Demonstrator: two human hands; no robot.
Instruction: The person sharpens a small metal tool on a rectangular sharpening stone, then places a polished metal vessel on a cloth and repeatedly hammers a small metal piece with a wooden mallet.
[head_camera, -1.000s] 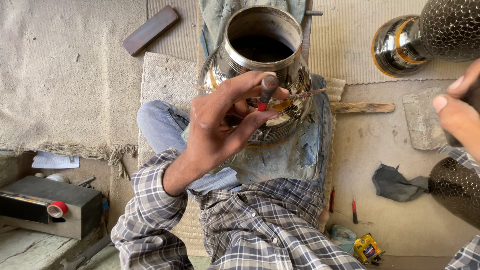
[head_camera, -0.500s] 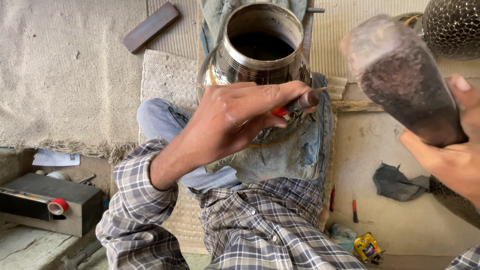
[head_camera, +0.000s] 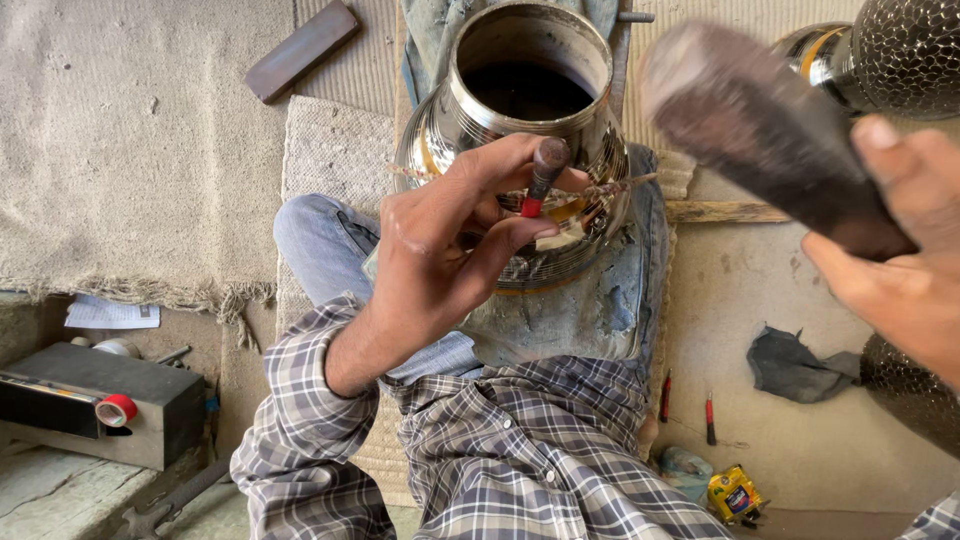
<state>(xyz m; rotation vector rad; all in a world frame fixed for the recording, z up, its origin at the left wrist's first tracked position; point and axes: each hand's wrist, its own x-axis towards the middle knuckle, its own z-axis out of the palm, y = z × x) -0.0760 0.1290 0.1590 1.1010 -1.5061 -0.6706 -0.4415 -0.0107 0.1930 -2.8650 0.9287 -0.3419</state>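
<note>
Punch set on pot shoulder, hammer raised.
My left hand (head_camera: 440, 270) pinches the punch (head_camera: 541, 178) upright against the metal pot (head_camera: 470, 120); my right hand (head_camera: 900, 290) grips the hammer (head_camera: 760, 130), up and right of it.

Left hand (head_camera: 440, 260) pinches a short punch (head_camera: 543, 178) with a red band, its tip set against the shoulder of a polished metal pot (head_camera: 525, 150) lying in the lap, mouth facing away. Right hand (head_camera: 895, 270) grips a dark, worn mallet head (head_camera: 760, 130), raised beside the pot and blurred. Dark box (head_camera: 100, 400) with a red knob sits at lower left. A hammered metal vessel (head_camera: 900, 55) stands at upper right. Grey rag (head_camera: 800, 365) lies on the floor.
</note>
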